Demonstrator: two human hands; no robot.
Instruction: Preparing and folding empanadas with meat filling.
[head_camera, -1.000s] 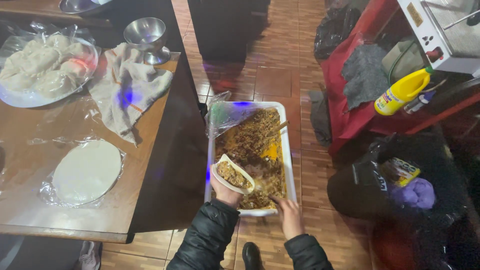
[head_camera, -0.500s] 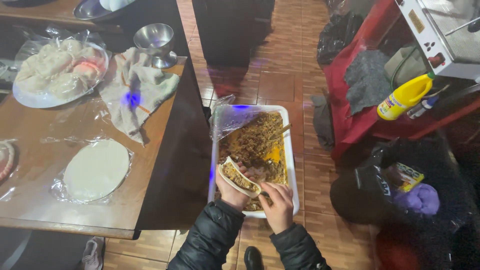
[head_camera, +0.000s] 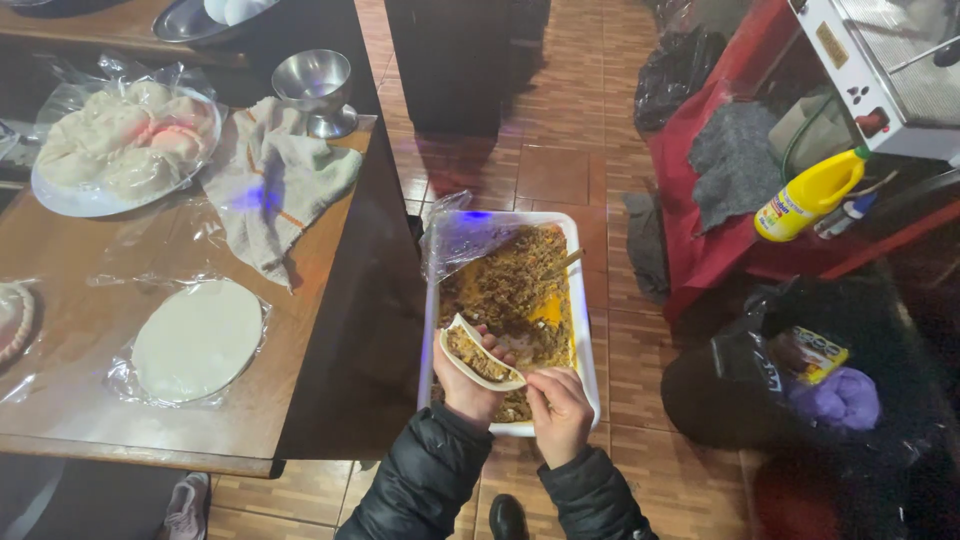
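Over the white tray (head_camera: 585, 330) of meat filling on the floor, the left hand (head_camera: 468, 385) cups a soft, floppy filled dough round (head_camera: 478, 353) from beneath, while the right hand (head_camera: 560, 408) pinches its thin, tearable edge, best gripped at the rim.
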